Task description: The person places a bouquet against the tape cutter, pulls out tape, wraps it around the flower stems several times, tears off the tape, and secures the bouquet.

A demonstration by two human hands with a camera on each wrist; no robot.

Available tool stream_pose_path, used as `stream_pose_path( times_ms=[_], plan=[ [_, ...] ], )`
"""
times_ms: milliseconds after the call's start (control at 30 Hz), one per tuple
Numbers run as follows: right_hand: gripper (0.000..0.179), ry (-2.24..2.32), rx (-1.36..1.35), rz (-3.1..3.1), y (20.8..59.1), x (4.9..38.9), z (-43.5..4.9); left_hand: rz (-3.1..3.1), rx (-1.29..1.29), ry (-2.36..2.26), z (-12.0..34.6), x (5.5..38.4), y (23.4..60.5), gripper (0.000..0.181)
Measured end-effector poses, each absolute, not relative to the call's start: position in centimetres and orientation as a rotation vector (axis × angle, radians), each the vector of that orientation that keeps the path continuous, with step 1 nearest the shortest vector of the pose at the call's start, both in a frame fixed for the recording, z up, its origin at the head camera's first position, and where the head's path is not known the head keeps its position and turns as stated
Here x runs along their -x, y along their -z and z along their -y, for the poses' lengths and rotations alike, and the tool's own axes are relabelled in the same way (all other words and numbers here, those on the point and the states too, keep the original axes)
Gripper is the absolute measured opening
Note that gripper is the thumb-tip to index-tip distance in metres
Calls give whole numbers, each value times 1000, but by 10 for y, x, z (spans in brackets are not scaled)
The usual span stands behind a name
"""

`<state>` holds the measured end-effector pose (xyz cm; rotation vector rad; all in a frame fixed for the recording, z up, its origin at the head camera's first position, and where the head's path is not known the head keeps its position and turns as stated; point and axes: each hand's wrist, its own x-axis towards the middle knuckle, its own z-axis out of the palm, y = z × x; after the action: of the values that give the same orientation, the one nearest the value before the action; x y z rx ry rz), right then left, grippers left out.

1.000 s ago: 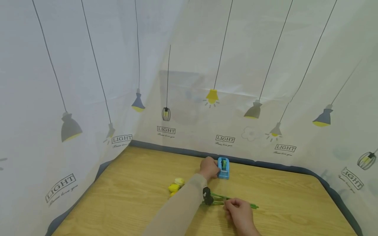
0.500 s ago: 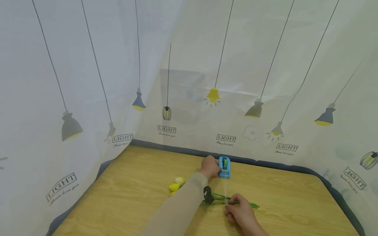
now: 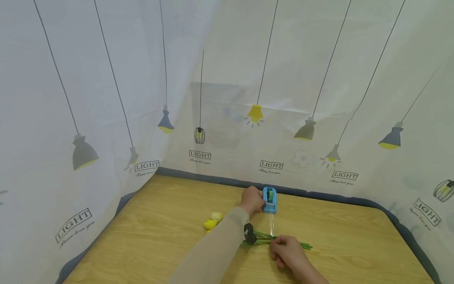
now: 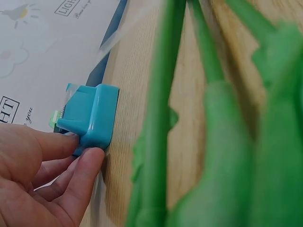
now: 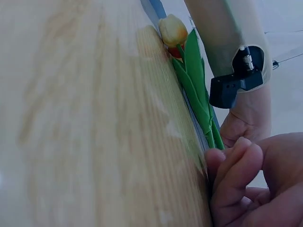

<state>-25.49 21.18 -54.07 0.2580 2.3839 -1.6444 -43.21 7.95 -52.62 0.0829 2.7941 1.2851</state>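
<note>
One clear tape strip [image 3: 272, 225] stretches above the wooden table [image 3: 361, 244], its end lost to me under the right hand [image 3: 289, 252], whose curled fingers pinch it. At its far end I see the left hand gripping the blue dispenser [image 4: 102, 116] near the back edge, beside the printed curtain [image 3: 230, 118]. The left sleeve [image 3: 216, 248] and black wrist camera [image 3: 250, 234] block my view of the tulips' middle. Yellow blooms [image 3: 210, 225] point left, green stems [image 3: 260, 238] right; strip and dispenser lie lengthwise far-to-near, roughly crosswise to them.
</note>
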Motion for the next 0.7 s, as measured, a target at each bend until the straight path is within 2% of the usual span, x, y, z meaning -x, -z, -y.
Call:
stream_pose_path(
  times_ms=[100, 200, 333, 433, 600, 700],
  plan=[
    [16, 1588, -230, -2397, 540, 256, -215, -2798, -87, -1283, -80, 432, 526, 17],
    [18, 1577, -210, -2385, 541, 256, -217, -2802, -84, -1283, -80, 433, 526, 14],
    [13, 1664, -254, -2358, 537, 258, -219, -2798, -64, -1296, -81, 433, 527, 5],
    [8, 1646, -239, -2488, 524, 260, -226, -2785, -45, -1311, -81, 432, 527, 6],
    [14, 1054, -24, -2959, 505, 266, -251, -2760, -86, -1334, -78, 433, 528, 6],
    [23, 786, 125, -3019, 507, 273, -263, -2750, -124, -1295, -72, 432, 526, 24]
  ],
)
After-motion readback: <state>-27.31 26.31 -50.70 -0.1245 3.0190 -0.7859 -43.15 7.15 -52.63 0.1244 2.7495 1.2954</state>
